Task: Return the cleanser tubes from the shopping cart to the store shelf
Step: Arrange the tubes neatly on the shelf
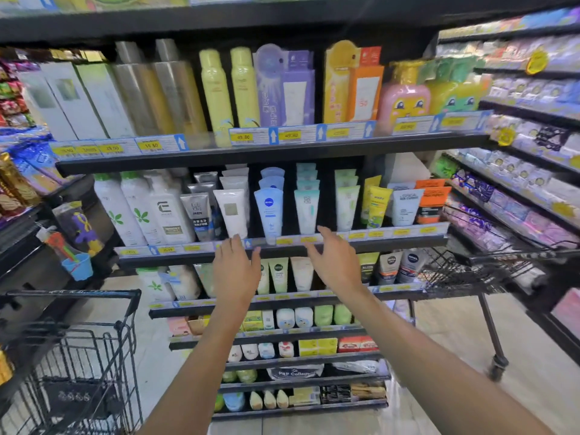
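Observation:
Rows of cleanser tubes stand upright on the middle store shelf (282, 248): a white tube (231, 212), a blue tube (269, 211) and a pale teal tube (307, 211) at the front. My left hand (236, 271) and my right hand (335, 260) are both raised just in front of the shelf's edge, below those tubes, fingers spread and holding nothing. The black wire shopping cart (78, 356) stands at the lower left; I see no tubes in the part of its basket that shows.
A second black wire cart (489, 265) stands at the right by another rack of packets. Bottles and boxes fill the shelf above. More tubes, jars and boxes line the lower shelves. Toys hang at the left.

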The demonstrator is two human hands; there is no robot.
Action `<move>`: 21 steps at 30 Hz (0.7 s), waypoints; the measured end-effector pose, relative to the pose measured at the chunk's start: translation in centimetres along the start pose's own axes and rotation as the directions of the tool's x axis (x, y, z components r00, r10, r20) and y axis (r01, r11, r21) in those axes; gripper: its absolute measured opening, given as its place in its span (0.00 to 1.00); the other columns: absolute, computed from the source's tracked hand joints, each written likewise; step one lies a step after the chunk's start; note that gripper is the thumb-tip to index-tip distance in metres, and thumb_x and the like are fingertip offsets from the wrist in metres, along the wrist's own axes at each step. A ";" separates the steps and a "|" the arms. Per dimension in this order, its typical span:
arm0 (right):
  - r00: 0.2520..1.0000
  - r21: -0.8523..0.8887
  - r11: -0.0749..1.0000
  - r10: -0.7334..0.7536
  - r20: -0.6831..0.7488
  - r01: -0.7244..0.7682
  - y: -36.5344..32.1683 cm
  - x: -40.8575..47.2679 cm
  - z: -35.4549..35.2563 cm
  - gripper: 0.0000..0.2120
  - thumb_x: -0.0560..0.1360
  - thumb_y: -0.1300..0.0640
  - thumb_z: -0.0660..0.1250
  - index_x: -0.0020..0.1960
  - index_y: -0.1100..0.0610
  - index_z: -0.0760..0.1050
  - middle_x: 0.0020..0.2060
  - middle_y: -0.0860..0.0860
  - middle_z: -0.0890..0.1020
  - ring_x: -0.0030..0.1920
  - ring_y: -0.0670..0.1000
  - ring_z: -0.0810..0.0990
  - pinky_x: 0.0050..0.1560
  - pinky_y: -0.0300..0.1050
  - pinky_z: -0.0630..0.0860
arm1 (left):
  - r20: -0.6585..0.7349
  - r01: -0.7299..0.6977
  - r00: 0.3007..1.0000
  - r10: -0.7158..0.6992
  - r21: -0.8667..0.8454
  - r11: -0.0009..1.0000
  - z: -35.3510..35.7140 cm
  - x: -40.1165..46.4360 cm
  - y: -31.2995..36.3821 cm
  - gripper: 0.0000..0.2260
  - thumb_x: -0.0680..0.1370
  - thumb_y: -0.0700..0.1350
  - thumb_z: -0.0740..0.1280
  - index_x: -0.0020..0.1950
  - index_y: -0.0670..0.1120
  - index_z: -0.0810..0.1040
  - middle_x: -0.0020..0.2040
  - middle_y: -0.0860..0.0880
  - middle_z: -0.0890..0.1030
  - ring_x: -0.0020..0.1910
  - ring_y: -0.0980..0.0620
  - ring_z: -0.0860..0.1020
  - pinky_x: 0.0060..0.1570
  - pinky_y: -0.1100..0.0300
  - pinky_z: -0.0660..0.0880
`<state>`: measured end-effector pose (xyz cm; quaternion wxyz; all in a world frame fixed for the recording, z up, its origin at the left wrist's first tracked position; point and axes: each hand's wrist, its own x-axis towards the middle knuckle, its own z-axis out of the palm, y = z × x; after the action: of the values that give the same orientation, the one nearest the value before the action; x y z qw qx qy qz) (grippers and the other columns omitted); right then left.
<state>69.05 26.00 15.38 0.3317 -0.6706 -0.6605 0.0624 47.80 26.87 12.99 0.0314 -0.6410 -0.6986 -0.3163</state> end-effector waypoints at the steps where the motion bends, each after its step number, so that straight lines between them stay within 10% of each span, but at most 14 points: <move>1: 1.000 -0.005 1.000 0.019 0.006 -0.019 1.3 -0.7 -1.3 0.28 0.83 0.40 0.61 0.79 0.53 0.66 0.68 0.51 0.80 0.59 0.55 0.83 0.47 0.48 0.78 | 0.012 -0.027 1.000 0.027 0.008 1.000 0.1 -0.9 1.6 0.26 0.83 0.55 0.63 0.73 0.37 0.71 0.66 0.39 0.77 0.66 0.39 0.75 0.65 0.45 0.74; 5: 0.993 0.016 0.995 0.099 0.065 -0.100 5.4 -2.4 -5.2 0.28 0.84 0.40 0.60 0.80 0.51 0.63 0.70 0.51 0.78 0.66 0.55 0.78 0.56 0.51 0.79 | 0.056 -0.082 0.995 0.081 0.012 0.997 0.8 -3.8 6.5 0.25 0.83 0.55 0.64 0.71 0.36 0.73 0.66 0.37 0.78 0.65 0.38 0.76 0.63 0.44 0.76; 11: 0.988 0.026 0.988 0.153 0.016 -0.153 11.5 -4.2 -9.7 0.28 0.83 0.40 0.62 0.78 0.52 0.67 0.51 0.52 0.86 0.43 0.52 0.83 0.32 0.45 0.73 | 0.095 -0.183 0.978 0.184 -0.016 0.983 2.3 -6.6 13.5 0.25 0.84 0.54 0.64 0.72 0.36 0.72 0.63 0.38 0.79 0.62 0.38 0.77 0.62 0.45 0.76; 17: 0.975 0.058 0.974 0.220 0.017 -0.221 15.8 -3.6 -11.7 0.27 0.82 0.41 0.64 0.75 0.54 0.70 0.37 0.44 0.80 0.38 0.50 0.78 0.40 0.48 0.76 | 0.134 -0.154 0.978 0.162 -0.069 0.986 4.5 -5.9 18.2 0.29 0.84 0.56 0.62 0.78 0.38 0.65 0.69 0.39 0.76 0.70 0.41 0.73 0.66 0.47 0.75; 21: 0.976 0.094 0.972 0.215 0.027 -0.216 17.6 -1.3 -11.2 0.27 0.82 0.41 0.65 0.74 0.56 0.71 0.48 0.50 0.85 0.44 0.51 0.81 0.44 0.48 0.78 | 0.153 -0.054 0.985 0.078 -0.153 0.987 5.9 -4.1 20.4 0.31 0.84 0.53 0.65 0.81 0.40 0.59 0.74 0.41 0.72 0.73 0.43 0.71 0.66 0.48 0.75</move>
<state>89.63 22.36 14.27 0.3496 -0.7210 -0.5828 0.1354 69.32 25.69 14.60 -0.0614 -0.6874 -0.6518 -0.3144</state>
